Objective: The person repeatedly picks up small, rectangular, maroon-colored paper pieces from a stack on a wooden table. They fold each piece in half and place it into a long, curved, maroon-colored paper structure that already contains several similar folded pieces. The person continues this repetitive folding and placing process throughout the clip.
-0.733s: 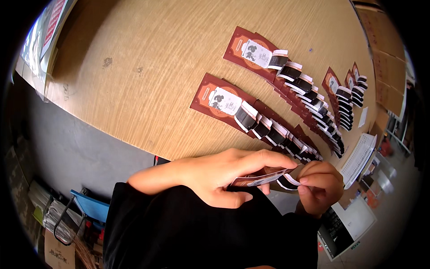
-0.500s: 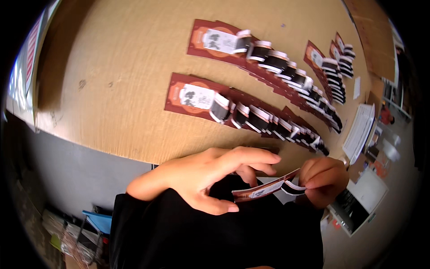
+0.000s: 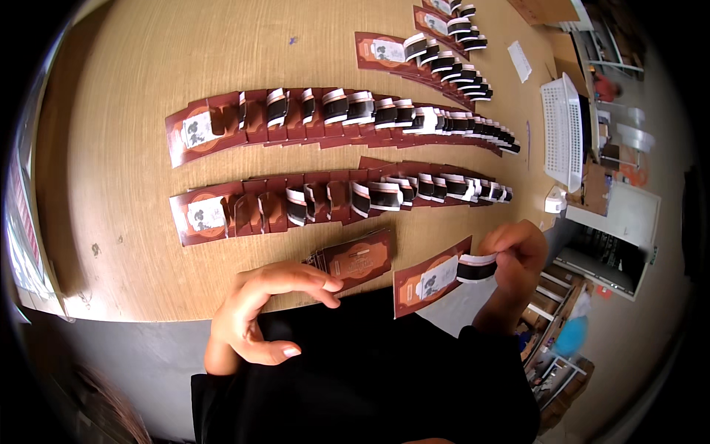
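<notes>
My right hand (image 3: 515, 259) pinches a dark red card (image 3: 429, 280) by its right end, over the table's near edge. The card has a white printed label and, beside my fingers, a curved black-and-white flap (image 3: 475, 269) standing off its face. To the left, my left hand (image 3: 255, 311) is empty, thumb and fingers apart in a curve. Its fingertips are near a small stack of dark red cards (image 3: 362, 260) on the table edge; whether they touch it I cannot tell. Beyond lie a nearer row of overlapping cards (image 3: 201, 216) and a farther row (image 3: 194, 133), many with raised black-and-white flaps.
More fanned cards (image 3: 386, 50) lie toward the table's (image 3: 126, 185) far side. A white slatted basket (image 3: 563, 133) stands at the right edge, with a small white block (image 3: 555, 200) nearby. A white paper strip (image 3: 520, 61) lies far right. Shelving (image 3: 551, 296) stands below the table at right.
My left hand has moved left, away from the held card. The card now faces up more, still in my right hand. The view has shifted, showing more of the rows and the small stack.
</notes>
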Action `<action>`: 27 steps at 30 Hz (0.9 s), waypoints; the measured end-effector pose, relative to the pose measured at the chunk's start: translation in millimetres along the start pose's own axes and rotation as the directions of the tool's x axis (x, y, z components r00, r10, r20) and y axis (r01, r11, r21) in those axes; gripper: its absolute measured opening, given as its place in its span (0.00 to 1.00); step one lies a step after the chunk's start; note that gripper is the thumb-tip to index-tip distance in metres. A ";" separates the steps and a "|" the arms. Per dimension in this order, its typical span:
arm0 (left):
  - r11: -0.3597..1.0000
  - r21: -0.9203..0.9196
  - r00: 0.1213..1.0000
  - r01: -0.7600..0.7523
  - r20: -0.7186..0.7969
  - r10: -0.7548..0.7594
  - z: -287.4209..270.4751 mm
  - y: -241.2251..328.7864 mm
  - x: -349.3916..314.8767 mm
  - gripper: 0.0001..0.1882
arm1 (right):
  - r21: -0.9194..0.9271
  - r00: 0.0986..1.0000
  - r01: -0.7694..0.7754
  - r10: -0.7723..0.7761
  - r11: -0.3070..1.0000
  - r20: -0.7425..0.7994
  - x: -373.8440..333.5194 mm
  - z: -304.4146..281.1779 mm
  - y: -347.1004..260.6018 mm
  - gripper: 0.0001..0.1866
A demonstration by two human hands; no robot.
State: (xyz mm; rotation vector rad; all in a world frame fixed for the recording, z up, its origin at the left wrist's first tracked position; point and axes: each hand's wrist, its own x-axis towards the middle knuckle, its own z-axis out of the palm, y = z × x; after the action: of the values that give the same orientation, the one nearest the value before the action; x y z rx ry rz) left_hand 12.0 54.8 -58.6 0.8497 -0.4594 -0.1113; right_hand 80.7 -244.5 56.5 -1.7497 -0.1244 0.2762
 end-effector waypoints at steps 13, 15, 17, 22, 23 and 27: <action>0.990 -0.110 0.996 -0.084 -0.033 0.081 -6.7 0.3 12.5 0.26 | 0.148 0.990 -0.001 0.022 0.989 -0.139 60.3 -70.1 25.6 0.12; 0.997 -0.079 0.999 -0.021 -0.030 0.019 -9.6 4.7 13.3 0.24 | 0.211 0.992 0.036 -0.008 0.977 -0.129 81.5 -68.6 25.9 0.08; 0.999 -0.054 1.000 0.009 -0.011 -0.009 -14.4 6.4 14.3 0.23 | 0.254 0.989 0.061 -0.024 0.965 -0.147 103.5 -73.8 25.2 0.08; 0.993 -0.116 1.000 0.024 -0.013 -0.026 -18.9 -1.5 12.8 0.24 | 0.266 0.998 0.024 -0.008 0.964 -0.059 177.4 -93.4 15.0 0.08; 0.992 -0.125 0.999 0.036 -0.017 -0.038 -19.7 -2.5 12.5 0.24 | 0.236 0.996 0.063 -0.046 0.970 -0.074 195.3 -95.5 14.3 0.08; 0.989 -0.132 0.998 0.067 -0.011 -0.069 -20.7 -1.8 19.8 0.23 | 0.120 0.998 0.057 -0.056 0.991 -0.009 292.2 -107.2 8.9 0.10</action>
State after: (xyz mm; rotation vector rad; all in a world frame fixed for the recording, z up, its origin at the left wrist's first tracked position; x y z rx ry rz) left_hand 38.9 62.6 -64.9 0.7361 -0.4038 -0.1953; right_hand 389.1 -279.5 32.7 -1.6248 -0.1498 0.2326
